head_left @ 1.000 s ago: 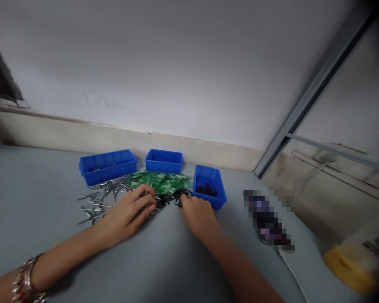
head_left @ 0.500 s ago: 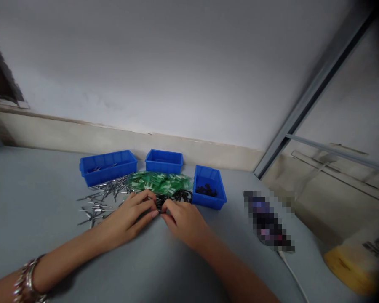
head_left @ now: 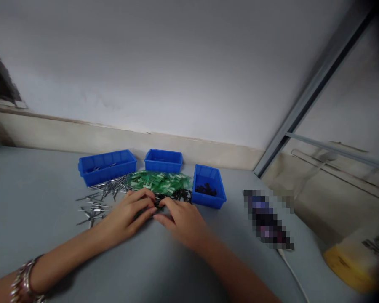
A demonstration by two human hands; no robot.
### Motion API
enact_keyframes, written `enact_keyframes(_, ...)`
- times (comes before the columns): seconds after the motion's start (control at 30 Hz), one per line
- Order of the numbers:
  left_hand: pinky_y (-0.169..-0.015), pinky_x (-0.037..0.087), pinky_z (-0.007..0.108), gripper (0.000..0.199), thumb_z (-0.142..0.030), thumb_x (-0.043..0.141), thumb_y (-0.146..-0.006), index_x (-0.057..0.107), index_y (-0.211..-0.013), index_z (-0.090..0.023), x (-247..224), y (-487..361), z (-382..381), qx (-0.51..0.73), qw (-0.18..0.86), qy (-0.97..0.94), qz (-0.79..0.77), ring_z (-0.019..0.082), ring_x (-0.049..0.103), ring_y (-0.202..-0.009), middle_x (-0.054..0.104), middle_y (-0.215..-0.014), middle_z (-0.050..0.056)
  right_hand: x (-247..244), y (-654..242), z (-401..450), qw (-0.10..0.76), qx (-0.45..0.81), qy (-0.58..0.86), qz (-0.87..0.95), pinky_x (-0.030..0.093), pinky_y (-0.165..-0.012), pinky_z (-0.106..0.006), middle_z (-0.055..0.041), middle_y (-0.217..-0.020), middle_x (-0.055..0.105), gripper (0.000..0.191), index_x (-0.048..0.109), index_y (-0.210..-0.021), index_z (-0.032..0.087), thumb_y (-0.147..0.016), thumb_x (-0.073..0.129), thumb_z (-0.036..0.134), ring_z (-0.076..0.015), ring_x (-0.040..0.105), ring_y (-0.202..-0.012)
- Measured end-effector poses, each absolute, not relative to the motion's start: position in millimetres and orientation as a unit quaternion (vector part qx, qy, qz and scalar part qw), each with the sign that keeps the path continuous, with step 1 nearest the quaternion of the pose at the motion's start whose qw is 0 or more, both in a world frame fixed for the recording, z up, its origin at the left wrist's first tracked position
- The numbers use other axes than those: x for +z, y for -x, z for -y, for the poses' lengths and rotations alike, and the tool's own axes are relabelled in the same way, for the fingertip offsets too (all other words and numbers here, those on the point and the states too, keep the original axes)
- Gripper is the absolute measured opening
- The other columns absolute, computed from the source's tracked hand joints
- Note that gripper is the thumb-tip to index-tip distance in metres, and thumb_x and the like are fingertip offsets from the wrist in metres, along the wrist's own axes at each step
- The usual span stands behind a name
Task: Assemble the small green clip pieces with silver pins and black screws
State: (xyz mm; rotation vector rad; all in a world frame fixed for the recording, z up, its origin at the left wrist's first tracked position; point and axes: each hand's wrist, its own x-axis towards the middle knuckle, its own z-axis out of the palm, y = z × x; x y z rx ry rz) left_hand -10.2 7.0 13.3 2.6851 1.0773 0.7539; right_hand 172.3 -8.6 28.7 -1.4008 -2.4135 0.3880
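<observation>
My left hand (head_left: 133,213) rests low over the table, its thumb and fingers curled together beside the piles. Whatever lies in its fingertips is too small or hidden to make out. Close by, my right hand (head_left: 185,221) has its thumb apart from its bent index finger, and nothing shows clearly between them. Just beyond the hands lie small black parts (head_left: 182,195) and a heap of green plastic pieces (head_left: 159,181). Thin metal rods (head_left: 93,210), pointed at some ends, are scattered to the left of my left hand.
Behind the piles stand a left blue bin (head_left: 109,166) with a few rods, a middle blue bin (head_left: 163,164), and a right blue bin (head_left: 210,185) holding black parts. A blurred-out device (head_left: 267,221) with a white cable (head_left: 292,269) lies at right, near a yellow-based container (head_left: 350,269).
The right thumb has moved left and away from its index finger, opening the earlier pinch on a small dark piece. My left hand has barely moved.
</observation>
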Motion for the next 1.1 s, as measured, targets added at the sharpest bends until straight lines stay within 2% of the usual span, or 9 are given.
enact_keyframes(0.1, -0.078, 0.04, 0.03, 0.023, -0.024, 0.035, -0.089, 0.056, -0.085, -0.018, 13.8, 10.0, -6.4, 0.278, 0.077, -0.885, -0.366, 0.017, 0.051, -0.088, 0.052, -0.096, 0.005, 28.3, -172.6, 7.9, 0.186, 0.168, 0.492, 0.834, 0.036, -0.066, -0.024, -0.0044, -0.085, 0.065, 0.029, 0.057, -0.095, 0.019, -0.088, 0.038, 0.041, -0.016, 0.058, -0.081)
enact_keyframes(0.23, -0.078, 0.041, 0.029, 0.021, -0.024, 0.036, -0.089, 0.055, -0.084, -0.018, 15.1, 9.5, -5.3, 0.308, 0.071, -0.879, -0.358, 0.017, 0.05, -0.088, 0.051, -0.095, 0.005, 24.4, -173.9, 4.9, 0.225, 0.21, 0.468, 0.829, 0.032, -0.061, -0.022, -0.0009, -0.07, 0.059, 0.033, 0.057, -0.078, 0.016, -0.091, 0.032, 0.034, -0.0107, 0.053, -0.066)
enact_keyframes(0.37, -0.077, 0.04, 0.029, 0.019, -0.023, 0.037, -0.088, 0.054, -0.081, -0.018, 16.9, 9.0, -3.5, 0.323, 0.066, -0.876, -0.351, 0.017, 0.05, -0.089, 0.05, -0.094, 0.005, 22.3, -174.1, 3.2, 0.272, 0.274, 0.433, 0.815, 0.028, -0.054, -0.02, 0.0038, -0.057, 0.047, 0.029, 0.055, -0.072, 0.016, -0.089, 0.036, 0.029, -0.0074, 0.043, -0.055)
enact_keyframes(0.53, -0.08, 0.04, 0.032, 0.02, -0.027, 0.037, -0.088, 0.055, -0.086, -0.019, 18.6, 9.0, -1.4, 0.307, 0.054, -0.875, -0.371, 0.019, 0.049, -0.093, 0.051, -0.099, 0.005, 24.1, -173.4, 4.4, 0.315, 0.315, 0.41, 0.796, 0.026, -0.05, -0.02, 0.0061, -0.054, 0.039, 0.023, 0.049, -0.066, 0.016, -0.085, 0.041, 0.026, -0.0065, 0.037, -0.052)
enact_keyframes(0.63, -0.082, 0.038, 0.032, 0.026, -0.029, 0.033, -0.09, 0.057, -0.088, -0.019, 18.5, 9.3, -1.6, 0.292, 0.051, -0.876, -0.38, 0.019, 0.047, -0.095, 0.052, -0.1, 0.006, 25.3, -173.2, 5.2, 0.324, 0.323, 0.403, 0.793, 0.027, -0.052, -0.019, 0.006, -0.056, 0.04, 0.02, 0.05, -0.068, 0.016, -0.084, 0.042, 0.025, -0.0068, 0.038, -0.054)
enact_keyframes(0.8, -0.079, 0.038, 0.03, 0.034, -0.029, 0.029, -0.092, 0.059, -0.08, -0.018, 17.4, 9.8, -3.3, 0.279, 0.063, -0.881, -0.377, 0.018, 0.048, -0.091, 0.053, -0.098, 0.005, 26.4, -172.2, 5.3, 0.308, 0.322, 0.41, 0.795, 0.03, -0.055, -0.019, 0.0051, -0.058, 0.045, 0.016, 0.054, -0.074, 0.017, -0.084, 0.044, 0.023, -0.0075, 0.041, -0.056)
enact_keyframes(0.97, -0.077, 0.039, 0.03, 0.034, -0.027, 0.031, -0.091, 0.059, -0.075, -0.017, 18.2, 9.5, -3.1, 0.28, 0.073, -0.884, -0.367, 0.018, 0.05, -0.088, 0.052, -0.097, 0.005, 24.9, -171.3, 5.4, 0.319, 0.313, 0.411, 0.794, 0.031, -0.056, -0.019, 0.0049, -0.059, 0.048, 0.015, 0.057, -0.078, 0.017, -0.083, 0.044, 0.022, -0.0075, 0.043, -0.057)
enact_keyframes(1.1, -0.078, 0.039, 0.031, 0.031, -0.025, 0.032, -0.09, 0.059, -0.078, -0.017, 18.4, 10.0, -2.9, 0.286, 0.08, -0.887, -0.355, 0.019, 0.049, -0.09, 0.051, -0.097, 0.006, 24.6, -172.7, 6.2, 0.32, 0.327, 0.415, 0.786, 0.032, -0.056, -0.019, 0.0045, -0.061, 0.049, 0.016, 0.057, -0.087, 0.017, -0.083, 0.045, 0.028, -0.0075, 0.044, -0.057)
